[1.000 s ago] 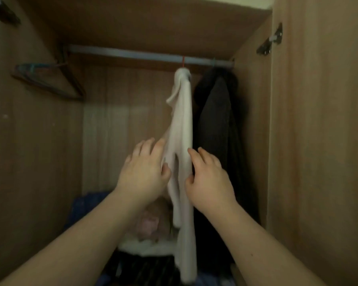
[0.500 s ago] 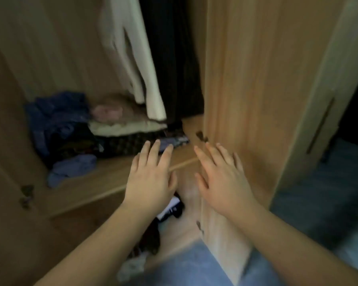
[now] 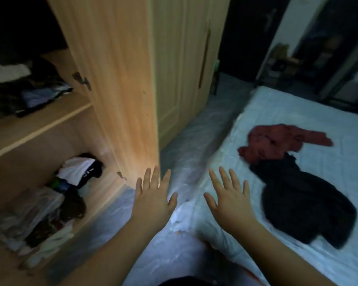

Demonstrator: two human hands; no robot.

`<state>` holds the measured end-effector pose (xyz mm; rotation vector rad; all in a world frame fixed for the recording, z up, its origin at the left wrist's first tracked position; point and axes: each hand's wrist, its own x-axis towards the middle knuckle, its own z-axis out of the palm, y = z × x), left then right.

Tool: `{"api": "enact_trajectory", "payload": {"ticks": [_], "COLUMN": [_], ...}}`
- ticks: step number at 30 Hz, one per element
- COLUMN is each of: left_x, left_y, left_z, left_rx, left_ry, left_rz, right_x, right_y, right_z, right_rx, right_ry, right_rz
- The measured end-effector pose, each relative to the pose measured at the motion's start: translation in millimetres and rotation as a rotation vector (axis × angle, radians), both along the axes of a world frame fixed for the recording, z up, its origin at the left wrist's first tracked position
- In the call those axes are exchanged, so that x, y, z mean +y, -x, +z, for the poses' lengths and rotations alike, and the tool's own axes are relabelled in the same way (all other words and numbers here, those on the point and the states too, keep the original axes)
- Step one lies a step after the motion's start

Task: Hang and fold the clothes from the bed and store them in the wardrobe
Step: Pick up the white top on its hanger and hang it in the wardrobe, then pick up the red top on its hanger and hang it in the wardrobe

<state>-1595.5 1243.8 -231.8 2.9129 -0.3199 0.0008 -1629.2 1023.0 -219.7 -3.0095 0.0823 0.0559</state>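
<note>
Your left hand (image 3: 153,200) is flat and spread out, and it holds nothing. Your right hand (image 3: 229,200) is the same, fingers wide, nothing in it. Both hang in the air, the left one over the floor (image 3: 194,129) near the edge of the wardrobe (image 3: 120,79), the right one over the near edge of the bed (image 3: 298,112).

From the head view, two clothes are left on the bed. A red one (image 3: 277,141) lies bunched up farther from you. A black one (image 3: 306,201) lies closer, just beside your right hand but not touching it. The red and black ones touch each other.

On your left the wardrobe is open. The upper shelf (image 3: 35,120) has a pile of clothes (image 3: 25,93) on it. The lower shelf holds more clothes (image 3: 50,205), some in a messy heap. The view is blurry, so you cannot tell how well these are folded.

So I think some work is done, since clothes sit in the wardrobe. Two things are not yet put away. The black one looks easiest to grab next.
</note>
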Motion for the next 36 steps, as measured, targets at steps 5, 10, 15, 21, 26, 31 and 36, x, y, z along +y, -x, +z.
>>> {"api": "enact_trajectory", "payload": {"ticks": [5, 10, 15, 21, 26, 31, 36], "left_x": [-111.2, -235.4, -353.7, -438.3, -479.2, -525.3, -580.5], "left_y": [-18.8, -38.1, -55.1, -95.7, -153.2, -236.4, -332.4], "left_z": [8.1, 0.1, -10.8, -23.8, -47.8, -87.3, -150.1], "left_rx": [0.002, 0.036, 0.039, 0.052, 0.063, 0.109, 0.175], "left_ry": [0.026, -0.011, 0.013, 0.006, 0.003, 0.032, 0.041], "left_rz": [-0.202, -0.326, -0.372, -0.380, -0.361, -0.366, -0.371], "right_x": [-90.0, -195.4, -308.6, -390.4, -425.8, -456.7, -497.4], "right_y": [24.6, 41.1, 32.8, -17.0, -78.7, -150.3, -229.6], "right_z": [-10.0, -17.5, -20.9, -28.6, -48.8, -83.5, -137.4], "right_rx": [0.031, 0.021, 0.012, 0.037, 0.043, 0.045, 0.063], "right_ry": [-0.043, -0.073, -0.102, -0.132, -0.172, -0.167, -0.157], "right_rz": [-0.186, -0.323, -0.396, -0.361, -0.344, -0.385, -0.445]}}
